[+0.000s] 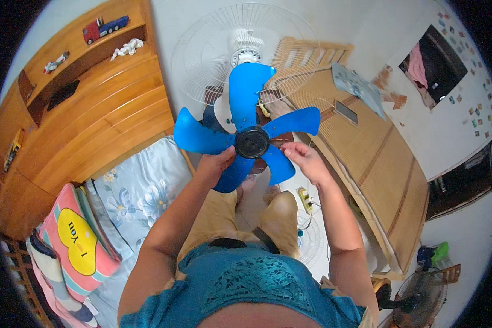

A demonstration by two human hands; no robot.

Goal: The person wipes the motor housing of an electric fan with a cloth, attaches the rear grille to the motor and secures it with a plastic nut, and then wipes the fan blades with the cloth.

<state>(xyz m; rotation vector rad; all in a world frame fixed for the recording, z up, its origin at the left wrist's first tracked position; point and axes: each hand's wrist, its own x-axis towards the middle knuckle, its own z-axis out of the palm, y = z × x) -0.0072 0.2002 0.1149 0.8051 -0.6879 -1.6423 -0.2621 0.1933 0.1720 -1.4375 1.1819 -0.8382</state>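
A blue five-bladed fan blade wheel (245,93) with a black hub (252,141) is held up in front of me, its face toward me. My left hand (218,164) grips it at the lower left, thumb on a blade close to the hub. On the other side my right hand (306,159) has its thumb and fingers closed at the lower right blade, near the hub; the exact contact is partly hidden. Behind the top blade stands a fan's white motor housing (246,46) with its round wire rear guard (194,52).
At left are a wooden headboard (131,87) and a bed with a flowered sheet (142,186) and pink cushion (52,218). A mat-covered bed (377,180) at right bears a phone (345,112). A power strip (305,200) and wire guard (314,246) lie low; another fan (421,300) stands lower right.
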